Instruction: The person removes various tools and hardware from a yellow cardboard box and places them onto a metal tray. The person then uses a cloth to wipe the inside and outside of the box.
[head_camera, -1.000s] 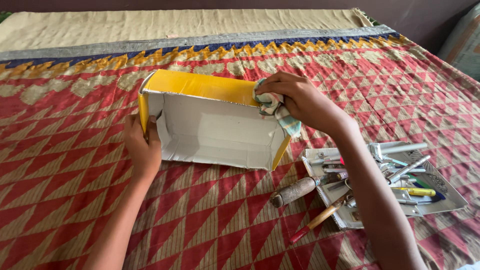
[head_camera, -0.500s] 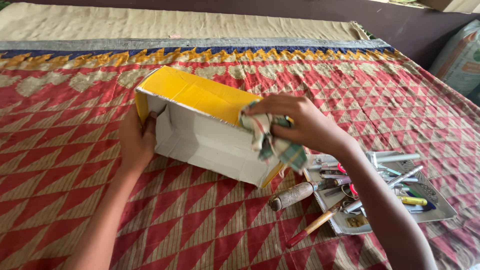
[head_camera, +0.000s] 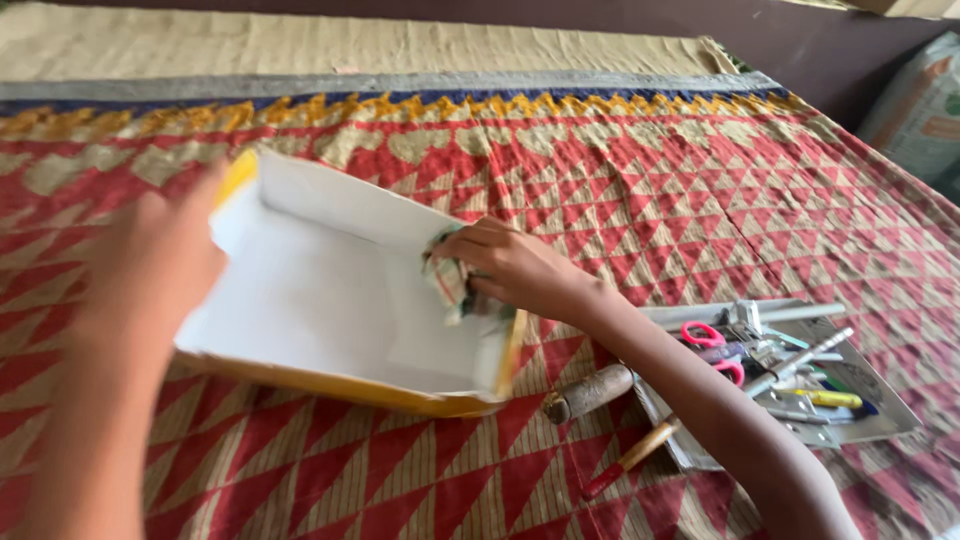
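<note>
Nearest, blurred: left hand (head_camera: 150, 265) at the left wall of the box (head_camera: 330, 310); grip cannot be told through the blur. Box open side up on the patterned cloth (head_camera: 640, 190), white inside, yellow outside. Right hand (head_camera: 510, 270) inside the box at its right end, fingers closed on a checked rag (head_camera: 452, 285) pressed to the wall. Just right: tray (head_camera: 880, 400) of tools, scissors (head_camera: 715, 345), wooden handles (head_camera: 590, 392). Beyond, plain beige cloth (head_camera: 400, 45).

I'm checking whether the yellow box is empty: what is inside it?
Inside the yellow box, only the right hand pressing a checked cloth against the white interior shows. The corner under them is hidden.
</note>
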